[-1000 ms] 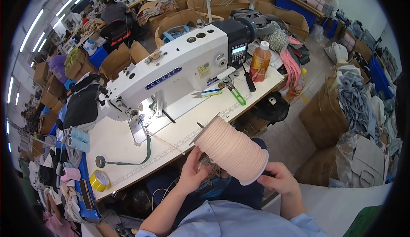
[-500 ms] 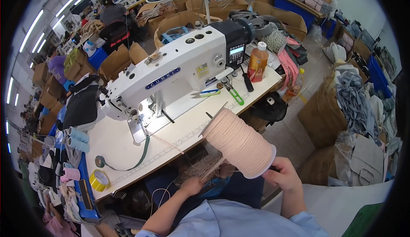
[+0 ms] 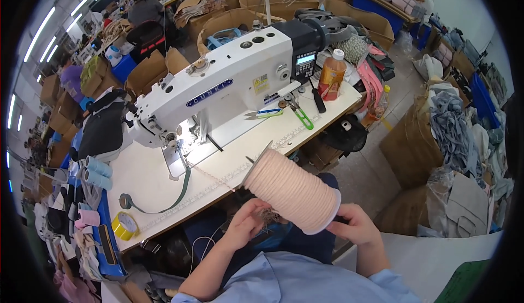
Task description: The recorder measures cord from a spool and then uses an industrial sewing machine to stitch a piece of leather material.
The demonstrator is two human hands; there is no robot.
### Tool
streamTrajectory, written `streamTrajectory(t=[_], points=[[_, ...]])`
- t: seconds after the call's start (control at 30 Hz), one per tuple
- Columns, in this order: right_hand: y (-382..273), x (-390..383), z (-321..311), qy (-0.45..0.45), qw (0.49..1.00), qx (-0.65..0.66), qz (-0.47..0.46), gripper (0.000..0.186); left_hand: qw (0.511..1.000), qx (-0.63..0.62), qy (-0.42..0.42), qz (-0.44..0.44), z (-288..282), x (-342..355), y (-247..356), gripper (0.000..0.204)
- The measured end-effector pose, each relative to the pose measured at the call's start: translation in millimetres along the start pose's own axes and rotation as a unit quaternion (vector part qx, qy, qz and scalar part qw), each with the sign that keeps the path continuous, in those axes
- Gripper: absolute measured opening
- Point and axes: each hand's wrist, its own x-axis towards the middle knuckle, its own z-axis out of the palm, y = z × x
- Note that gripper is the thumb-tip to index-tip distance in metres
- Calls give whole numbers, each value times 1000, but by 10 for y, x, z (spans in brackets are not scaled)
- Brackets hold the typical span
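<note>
A big spool (image 3: 292, 191) wound with pale pink cord is held tilted over my lap, just off the table's front edge. My right hand (image 3: 357, 225) grips its white rim at the lower right end. By the spool's lower left side is my left hand (image 3: 245, 225), fingers curled together; what they hold, if anything, is hidden. Behind that hand a tangle of loose brownish threads (image 3: 268, 215) shows in part. A thin pale cord (image 3: 204, 240) hangs beside my left forearm. From the sewing machine's needle area, a pale twisted cord (image 3: 215, 177) runs to the table edge.
The white sewing machine (image 3: 218, 93) stands on a white table (image 3: 147, 180). On it lie a dark green strip (image 3: 180, 202), yellow tape (image 3: 125, 225), snips (image 3: 263, 114), green-handled scissors (image 3: 301, 116) and an amber bottle (image 3: 331, 76). Cloth-filled cartons (image 3: 412, 144) stand to the right.
The spool has shifted left and slightly down with my right hand. My left hand has risen toward the spool's lower left side, and the strand stretched from it no longer shows.
</note>
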Motion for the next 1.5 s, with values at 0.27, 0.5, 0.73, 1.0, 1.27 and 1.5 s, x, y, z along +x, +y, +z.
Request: streamTrajectory(t=[0.27,0.5,0.73,1.0,1.27,1.5], points=[[-61,49,62,-4,1000,-6,-12,33,990,78,-105,47,185,-39,25,29],[-129,-26,-5,23,1000,-1,2,31,786,592,92,-154,-616,121,-1225,32],[28,-43,-49,-2,998,-17,-54,30,789,574,203,-89,-736,-146,-1137,45],[-57,41,44,-7,999,-34,17,30,997,25,-73,-22,159,-7,-93,48],[-69,13,60,4,1000,-24,18,30,991,19,-132,-1,287,-123,29,45],[-17,11,44,5,1000,-7,22,29,993,56,-104,-17,342,-150,97,40]])
